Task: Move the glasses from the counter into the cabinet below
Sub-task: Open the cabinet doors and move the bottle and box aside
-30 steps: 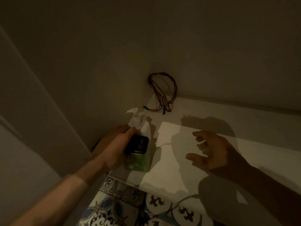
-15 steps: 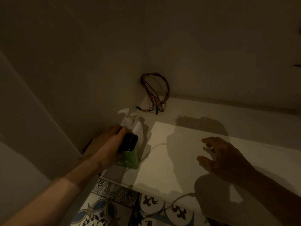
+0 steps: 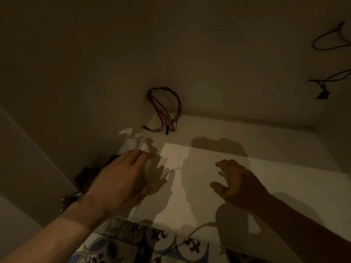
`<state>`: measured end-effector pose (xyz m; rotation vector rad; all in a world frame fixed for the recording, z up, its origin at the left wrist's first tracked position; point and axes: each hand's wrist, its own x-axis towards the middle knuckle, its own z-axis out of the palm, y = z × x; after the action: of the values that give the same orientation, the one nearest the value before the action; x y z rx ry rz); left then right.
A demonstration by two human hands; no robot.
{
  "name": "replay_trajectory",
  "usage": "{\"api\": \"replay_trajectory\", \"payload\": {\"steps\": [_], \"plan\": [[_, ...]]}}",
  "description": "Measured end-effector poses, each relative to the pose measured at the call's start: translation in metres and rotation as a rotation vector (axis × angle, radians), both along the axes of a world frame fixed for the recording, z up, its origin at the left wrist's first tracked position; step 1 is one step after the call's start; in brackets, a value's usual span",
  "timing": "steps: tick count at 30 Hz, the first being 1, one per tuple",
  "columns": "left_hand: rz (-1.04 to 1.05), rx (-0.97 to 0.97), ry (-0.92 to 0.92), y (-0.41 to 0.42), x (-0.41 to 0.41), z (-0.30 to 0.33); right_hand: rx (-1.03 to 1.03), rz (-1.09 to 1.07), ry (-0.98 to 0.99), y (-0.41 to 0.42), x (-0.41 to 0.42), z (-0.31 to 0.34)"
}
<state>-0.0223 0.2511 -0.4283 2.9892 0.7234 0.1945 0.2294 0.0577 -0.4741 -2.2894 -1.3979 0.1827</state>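
I am looking into a dim cabinet with a white shelf floor (image 3: 266, 141). My left hand (image 3: 121, 179) reaches to the shelf's left end, fingers stretched flat over white pump bottles (image 3: 131, 144). A small dark object, perhaps the glass (image 3: 113, 159), peeks out just left of my fingers by the side wall; most of it is hidden. My hand does not seem to grip it. My right hand (image 3: 239, 185) hovers over the middle of the shelf, fingers spread and empty.
A bundle of coloured wires (image 3: 165, 111) hangs in the back left corner. More loose wires (image 3: 326, 82) hang on the right wall. A thin cord (image 3: 199, 228) crosses the shelf's front edge. Patterned floor tiles (image 3: 123, 243) lie below.
My left hand held a dark glass beside the green pump bottle; now its fingers are spread flat over the bottles and the dark object sits left of them. The right hand barely moved.
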Motion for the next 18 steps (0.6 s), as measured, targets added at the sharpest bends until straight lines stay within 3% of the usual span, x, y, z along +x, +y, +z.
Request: {"api": "replay_trajectory", "payload": {"steps": [6, 11, 18], "plan": [[-0.09, -0.102, 0.067, -0.053, 0.057, -0.024, -0.086, -0.081, -0.084, -0.003, -0.005, -0.009], [-0.077, -0.158, 0.237, -0.068, 0.106, -0.047, -0.198, -0.171, -0.189, -0.01, -0.009, -0.016], [-0.045, -0.185, 0.353, -0.069, 0.147, -0.052, -0.384, -0.269, -0.11, -0.021, 0.0, -0.012]]}}
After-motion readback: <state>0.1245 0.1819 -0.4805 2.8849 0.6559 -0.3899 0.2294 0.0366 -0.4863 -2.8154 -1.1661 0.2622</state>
